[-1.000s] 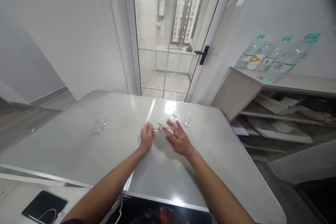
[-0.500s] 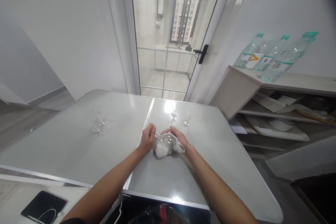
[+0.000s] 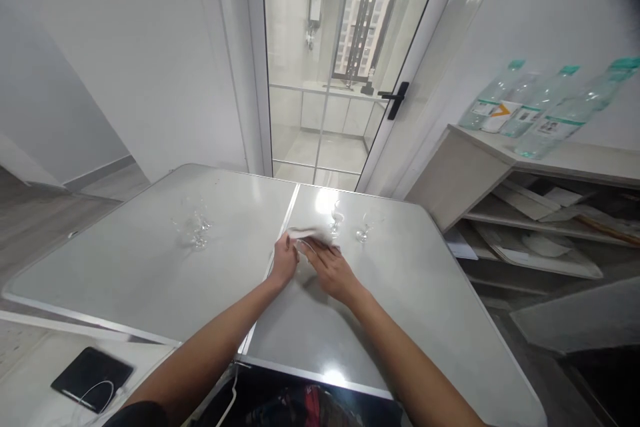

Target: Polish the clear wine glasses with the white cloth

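Just right of the table's metal seam, my left hand (image 3: pixel 284 260) is closed in a fist, gripping the end of a clear stemmed glass that the cloth and fingers now mostly hide. My right hand (image 3: pixel 334 272) lies palm-in over a white cloth (image 3: pixel 311 233), pressing it round the glass with fingers pointing up and left. Part of the cloth is smeared by motion. Beyond the hands stand two clear stemmed glasses, one near glass (image 3: pixel 337 215) partly behind the cloth, the other glass (image 3: pixel 363 234) further right. Several more clear glasses (image 3: pixel 199 230) cluster on the left half.
The grey table (image 3: pixel 235 280) has a metal seam (image 3: pixel 291 203) down its middle. A black tablet (image 3: pixel 93 377) with a cable lies on a lower white surface at front left. Several plastic bottles (image 3: pixel 550 127) stand on a shelf unit (image 3: pixel 480 153) at right. Ahead is a glass door (image 3: pixel 295 120).
My right hand has turned from under the cloth to over it, and the cloth has shifted up and away. The glass bowl, visible before, is now covered. The view has swung slightly left.
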Motion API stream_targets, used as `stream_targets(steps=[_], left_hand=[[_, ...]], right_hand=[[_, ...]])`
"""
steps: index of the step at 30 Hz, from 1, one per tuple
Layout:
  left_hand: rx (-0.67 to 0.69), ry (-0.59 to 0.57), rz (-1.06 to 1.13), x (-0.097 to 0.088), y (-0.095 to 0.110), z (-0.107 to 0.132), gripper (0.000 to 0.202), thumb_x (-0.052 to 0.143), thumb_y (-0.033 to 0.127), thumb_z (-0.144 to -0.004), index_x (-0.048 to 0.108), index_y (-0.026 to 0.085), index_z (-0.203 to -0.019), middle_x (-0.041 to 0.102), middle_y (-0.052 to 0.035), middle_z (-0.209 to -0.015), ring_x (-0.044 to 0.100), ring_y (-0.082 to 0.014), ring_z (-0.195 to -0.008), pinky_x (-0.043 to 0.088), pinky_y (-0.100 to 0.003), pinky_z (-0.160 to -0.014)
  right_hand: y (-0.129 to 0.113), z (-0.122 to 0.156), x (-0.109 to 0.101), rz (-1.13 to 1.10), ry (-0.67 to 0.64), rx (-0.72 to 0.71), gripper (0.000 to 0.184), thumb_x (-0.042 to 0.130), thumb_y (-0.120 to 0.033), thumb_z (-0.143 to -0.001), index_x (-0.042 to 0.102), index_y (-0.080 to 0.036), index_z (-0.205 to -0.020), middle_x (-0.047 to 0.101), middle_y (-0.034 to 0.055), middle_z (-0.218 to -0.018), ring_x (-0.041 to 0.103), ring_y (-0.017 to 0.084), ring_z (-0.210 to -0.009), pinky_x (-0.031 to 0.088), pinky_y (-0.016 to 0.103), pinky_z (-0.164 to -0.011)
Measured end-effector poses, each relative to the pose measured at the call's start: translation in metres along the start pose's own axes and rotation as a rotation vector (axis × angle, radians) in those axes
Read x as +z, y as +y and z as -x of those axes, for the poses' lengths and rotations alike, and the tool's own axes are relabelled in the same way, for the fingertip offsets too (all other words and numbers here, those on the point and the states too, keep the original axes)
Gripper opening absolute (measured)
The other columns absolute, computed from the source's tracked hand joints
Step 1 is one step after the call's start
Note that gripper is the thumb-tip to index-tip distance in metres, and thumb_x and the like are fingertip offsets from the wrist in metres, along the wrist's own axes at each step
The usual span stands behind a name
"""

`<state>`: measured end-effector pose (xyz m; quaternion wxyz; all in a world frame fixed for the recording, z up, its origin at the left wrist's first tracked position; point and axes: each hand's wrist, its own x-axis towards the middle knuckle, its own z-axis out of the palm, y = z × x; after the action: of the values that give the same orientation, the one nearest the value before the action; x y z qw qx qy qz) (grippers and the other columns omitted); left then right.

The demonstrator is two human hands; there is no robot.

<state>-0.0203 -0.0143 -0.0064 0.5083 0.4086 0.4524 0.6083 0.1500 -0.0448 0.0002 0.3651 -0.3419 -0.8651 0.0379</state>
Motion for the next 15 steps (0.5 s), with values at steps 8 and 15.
stream_targets(steps=[8,15], left_hand=[[0.322,-0.183,-0.246,-0.006,0.017,0.015,0.026,0.072,0.036,-0.088,0.059,0.021,-0.071,0.045,0.0021,-0.064,0.036,-0.0141,-0.059,0.033,-0.027,-0.062],[0.045,-0.070,0.020,0.003,0.010,0.011,0.042,0.066,0.053,-0.090,0.047,0.022,-0.070,0.035,0.0051,-0.061,0.030,-0.0101,-0.050,0.024,-0.022,-0.046]], right_hand=[[0.001,-0.010,-0.018,-0.206,-0.035,0.370,0.036,0.060,-0.041,-0.099,0.068,-0.022,-0.129,0.075,0.0106,-0.119,0.067,0.029,-0.108,0.051,0.044,-0.097],[0.007,-0.008,-0.013,-1.031,0.385,0.777,0.054,0.056,-0.062,-0.096,0.067,-0.018,-0.125,0.076,0.0089,-0.105,0.071,0.025,-0.085,0.055,0.037,-0.076]])
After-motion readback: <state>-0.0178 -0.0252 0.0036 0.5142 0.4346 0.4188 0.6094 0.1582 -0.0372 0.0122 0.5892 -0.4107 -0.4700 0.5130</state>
